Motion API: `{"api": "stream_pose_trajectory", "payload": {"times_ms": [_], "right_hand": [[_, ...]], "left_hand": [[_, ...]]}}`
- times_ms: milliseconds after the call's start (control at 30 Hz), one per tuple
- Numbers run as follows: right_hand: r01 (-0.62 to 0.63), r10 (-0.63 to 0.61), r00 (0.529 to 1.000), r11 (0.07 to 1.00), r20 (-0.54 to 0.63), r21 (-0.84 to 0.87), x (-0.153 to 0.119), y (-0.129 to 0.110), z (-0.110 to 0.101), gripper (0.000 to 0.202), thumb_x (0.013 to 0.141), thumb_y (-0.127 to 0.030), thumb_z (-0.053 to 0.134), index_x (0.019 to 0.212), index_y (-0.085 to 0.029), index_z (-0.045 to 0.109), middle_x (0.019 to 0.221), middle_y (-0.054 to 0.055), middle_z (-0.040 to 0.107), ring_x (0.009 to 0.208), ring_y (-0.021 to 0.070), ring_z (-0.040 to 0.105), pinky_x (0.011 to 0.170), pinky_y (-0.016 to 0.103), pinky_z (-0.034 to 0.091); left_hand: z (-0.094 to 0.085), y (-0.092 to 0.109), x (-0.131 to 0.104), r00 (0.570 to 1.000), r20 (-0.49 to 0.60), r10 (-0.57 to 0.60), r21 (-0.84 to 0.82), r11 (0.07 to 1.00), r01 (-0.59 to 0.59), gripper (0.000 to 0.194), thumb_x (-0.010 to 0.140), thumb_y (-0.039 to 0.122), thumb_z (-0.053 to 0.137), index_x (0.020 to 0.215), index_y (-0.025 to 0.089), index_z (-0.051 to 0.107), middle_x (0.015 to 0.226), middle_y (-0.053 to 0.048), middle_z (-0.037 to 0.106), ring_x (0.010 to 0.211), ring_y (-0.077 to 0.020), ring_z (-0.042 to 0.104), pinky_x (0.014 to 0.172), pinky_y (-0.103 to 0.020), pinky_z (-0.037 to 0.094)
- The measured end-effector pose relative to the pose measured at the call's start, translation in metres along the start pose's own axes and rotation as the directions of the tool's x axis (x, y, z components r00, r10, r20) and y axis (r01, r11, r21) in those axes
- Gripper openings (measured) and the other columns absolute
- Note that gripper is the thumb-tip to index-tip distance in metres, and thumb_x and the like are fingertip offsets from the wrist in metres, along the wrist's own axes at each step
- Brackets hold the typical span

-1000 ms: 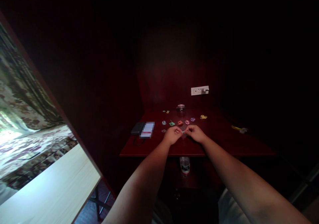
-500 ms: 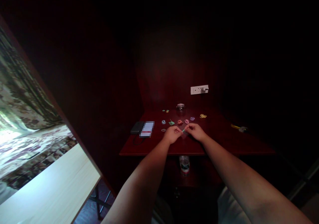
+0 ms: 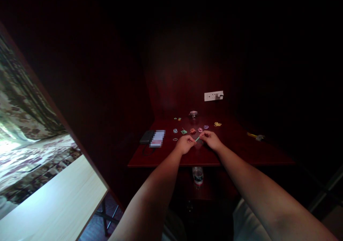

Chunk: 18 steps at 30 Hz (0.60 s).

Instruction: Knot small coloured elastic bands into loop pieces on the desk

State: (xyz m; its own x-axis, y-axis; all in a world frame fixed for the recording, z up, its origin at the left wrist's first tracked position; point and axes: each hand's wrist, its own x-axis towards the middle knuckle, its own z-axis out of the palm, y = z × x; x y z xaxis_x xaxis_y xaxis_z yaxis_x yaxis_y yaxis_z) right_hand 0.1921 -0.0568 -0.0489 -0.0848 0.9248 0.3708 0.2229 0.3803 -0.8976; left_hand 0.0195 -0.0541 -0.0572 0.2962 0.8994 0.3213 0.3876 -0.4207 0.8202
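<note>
A small green band (image 3: 197, 139) is stretched between my two hands above the dark red table (image 3: 160, 159). My left hand (image 3: 185, 144) pinches its lower left end, and my right hand (image 3: 210, 140) pinches the upper right end. Behind them lies a row of small band piles: blue (image 3: 175, 130), green (image 3: 183, 131), orange-red (image 3: 193, 130), pink (image 3: 200, 130), purple (image 3: 206, 127) and yellow (image 3: 217, 124). A single pale ring (image 3: 175, 139) rests just left of my left hand.
At the left are a black case (image 3: 147, 137) and a blurred phone (image 3: 157, 138). A clear jar (image 3: 193, 114) stands at the back, below a wall socket (image 3: 213, 96). Yellow-handled pliers (image 3: 256, 136) lie at the right. A bottle (image 3: 198, 176) is under the table's front edge.
My right hand has risen slightly, and more of the green band shows between my fingers. The view has shifted a little.
</note>
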Motion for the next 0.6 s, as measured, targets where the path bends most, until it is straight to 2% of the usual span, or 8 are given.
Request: {"api": "stream_pose_trajectory", "payload": {"times_ms": [67, 200, 367, 500, 600], "right_hand": [[0.003, -0.003, 1.000, 1.000, -0.010, -0.004, 0.0009, 0.0021, -0.0004, 0.020, 0.065, -0.035, 0.058, 0.064, -0.015, 0.055, 0.051, -0.002, 0.050, 0.048, 0.0104, 0.045, 0.049, 0.023, 0.035], [0.041, -0.034, 0.994, 0.997, 0.102, -0.071, 0.0027, 0.0049, 0.0006, 0.019, 0.064, -0.033, 0.058, 0.062, -0.014, 0.056, 0.052, -0.002, 0.051, 0.049, 0.0099, 0.044, 0.048, 0.022, 0.034], [0.006, -0.007, 1.000, 0.998, -0.019, -0.057, 0.0010, 0.0011, 0.0012, 0.018, 0.065, -0.033, 0.056, 0.064, -0.015, 0.055, 0.051, -0.003, 0.049, 0.049, 0.0101, 0.043, 0.048, 0.022, 0.034], [0.089, -0.068, 0.989, 0.983, 0.129, -0.162, -0.0018, -0.0022, 0.0042, 0.015, 0.065, -0.029, 0.053, 0.061, -0.015, 0.057, 0.054, -0.001, 0.052, 0.052, 0.0102, 0.044, 0.051, 0.022, 0.034], [0.095, -0.073, 0.990, 0.979, 0.122, -0.180, -0.0023, -0.0026, 0.0052, 0.015, 0.066, -0.029, 0.053, 0.062, -0.015, 0.056, 0.053, -0.002, 0.051, 0.051, 0.0101, 0.044, 0.051, 0.022, 0.034]], "left_hand": [[-0.0003, 0.0007, -0.0005, 1.000, 0.006, -0.013, -0.011, 1.000, 0.013, 0.018, 0.066, 0.029, 0.064, 0.070, 0.012, 0.061, 0.057, 0.001, 0.056, 0.052, -0.0079, 0.048, 0.052, -0.019, 0.037], [-0.0010, 0.0005, -0.0009, 1.000, 0.009, -0.018, 0.025, 1.000, 0.017, 0.018, 0.065, 0.029, 0.064, 0.069, 0.012, 0.061, 0.058, 0.000, 0.057, 0.053, -0.0082, 0.048, 0.051, -0.019, 0.036], [-0.0003, -0.0023, 0.0003, 1.000, 0.005, -0.001, 0.011, 1.000, 0.001, 0.019, 0.066, 0.030, 0.064, 0.070, 0.012, 0.061, 0.058, 0.001, 0.056, 0.053, -0.0082, 0.048, 0.053, -0.020, 0.037], [0.0000, -0.0057, 0.0010, 1.000, 0.010, 0.001, 0.056, 0.998, -0.002, 0.019, 0.066, 0.031, 0.063, 0.070, 0.012, 0.061, 0.061, 0.000, 0.059, 0.055, -0.0089, 0.050, 0.053, -0.020, 0.037], [0.0001, -0.0065, 0.0012, 1.000, 0.011, 0.002, 0.067, 0.998, -0.003, 0.019, 0.067, 0.030, 0.063, 0.071, 0.012, 0.061, 0.062, -0.001, 0.059, 0.055, -0.0091, 0.050, 0.053, -0.020, 0.037]]}}
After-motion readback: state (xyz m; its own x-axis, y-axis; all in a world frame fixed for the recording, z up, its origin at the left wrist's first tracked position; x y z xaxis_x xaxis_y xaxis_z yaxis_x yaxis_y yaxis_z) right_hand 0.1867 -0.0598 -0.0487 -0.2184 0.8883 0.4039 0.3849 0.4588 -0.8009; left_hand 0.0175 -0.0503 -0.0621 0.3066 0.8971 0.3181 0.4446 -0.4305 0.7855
